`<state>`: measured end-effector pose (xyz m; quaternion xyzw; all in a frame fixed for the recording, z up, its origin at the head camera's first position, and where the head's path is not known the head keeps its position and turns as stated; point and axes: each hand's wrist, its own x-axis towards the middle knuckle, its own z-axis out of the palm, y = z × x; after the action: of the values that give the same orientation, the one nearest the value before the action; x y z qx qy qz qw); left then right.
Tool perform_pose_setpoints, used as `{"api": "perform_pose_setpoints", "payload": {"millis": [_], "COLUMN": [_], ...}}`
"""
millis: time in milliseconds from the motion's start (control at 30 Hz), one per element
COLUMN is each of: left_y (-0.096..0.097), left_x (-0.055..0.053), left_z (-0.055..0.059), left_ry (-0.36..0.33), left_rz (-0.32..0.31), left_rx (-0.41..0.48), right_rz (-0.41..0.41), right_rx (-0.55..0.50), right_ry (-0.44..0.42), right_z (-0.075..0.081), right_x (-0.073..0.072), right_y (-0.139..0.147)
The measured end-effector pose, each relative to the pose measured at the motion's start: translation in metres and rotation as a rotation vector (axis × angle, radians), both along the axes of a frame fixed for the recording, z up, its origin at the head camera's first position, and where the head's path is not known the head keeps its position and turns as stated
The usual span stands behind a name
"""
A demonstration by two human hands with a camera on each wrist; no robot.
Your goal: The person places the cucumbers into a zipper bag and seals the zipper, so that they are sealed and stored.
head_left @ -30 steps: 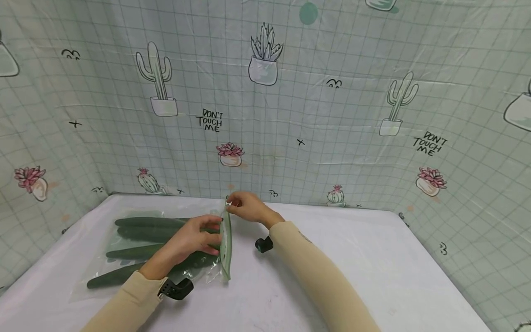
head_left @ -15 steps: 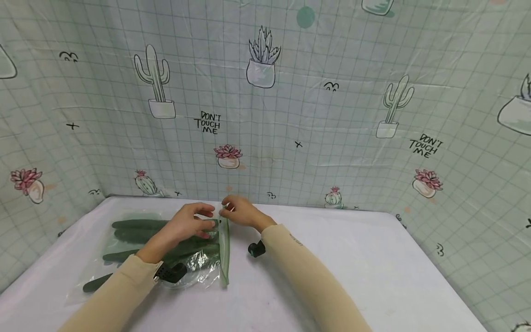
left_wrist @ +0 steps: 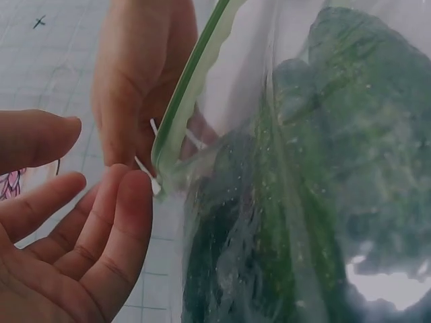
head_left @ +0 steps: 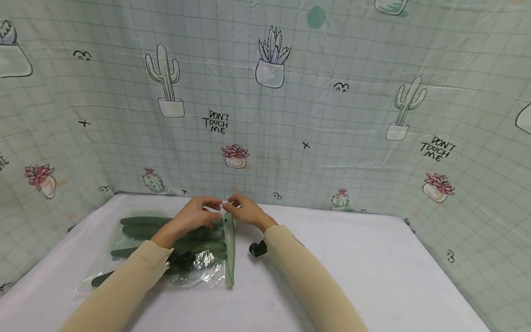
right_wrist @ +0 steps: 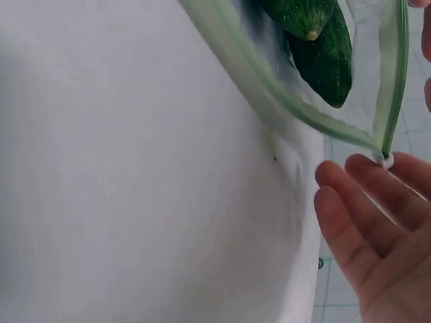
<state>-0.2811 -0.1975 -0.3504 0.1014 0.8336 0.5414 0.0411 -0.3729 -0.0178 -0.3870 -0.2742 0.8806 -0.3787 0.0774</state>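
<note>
A clear zip bag [head_left: 203,269] with a pale green zipper strip [head_left: 230,258] lies on the left half of the table, with several long dark green cucumbers [head_left: 143,221] inside. My right hand [head_left: 246,212] pinches the strip's far corner, where a small white slider [right_wrist: 385,160] shows between the fingers in the right wrist view. There the two zipper edges spread apart in a V. My left hand [head_left: 195,216] hovers over the bag's far end, fingers loosely bent. In the left wrist view its fingertips [left_wrist: 135,195] come close to that corner; whether they touch it I cannot tell.
A white cloth covers the table [head_left: 332,267]. Behind it hangs a grid-patterned curtain [head_left: 282,120] printed with cacti, which also wraps round both sides. A black wrist camera [head_left: 258,249] sits at each wrist.
My left hand has moved from the middle of the zipper strip toward its far end, close to the right hand. The right hand stays at the far corner.
</note>
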Motion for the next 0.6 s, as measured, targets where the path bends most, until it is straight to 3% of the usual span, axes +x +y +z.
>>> {"api": "perform_pose_setpoints", "payload": {"millis": [167,367,600], "left_y": [-0.003,-0.006,-0.009], "left_x": [-0.004,-0.010,-0.021], "left_z": [0.000,0.003,0.005], "left_ry": [0.036,0.056,0.103], "left_rz": [0.018,0.014,0.010], "left_rx": [-0.019,-0.032,-0.067], "right_rz": [-0.036,-0.078,-0.038], "right_rx": [-0.136,-0.210,-0.259], "right_ry": [-0.044,-0.135,-0.071], "right_z": [-0.002,0.001,-0.001], "right_x": [0.000,0.003,0.002], "right_y": [-0.003,-0.006,-0.010]}}
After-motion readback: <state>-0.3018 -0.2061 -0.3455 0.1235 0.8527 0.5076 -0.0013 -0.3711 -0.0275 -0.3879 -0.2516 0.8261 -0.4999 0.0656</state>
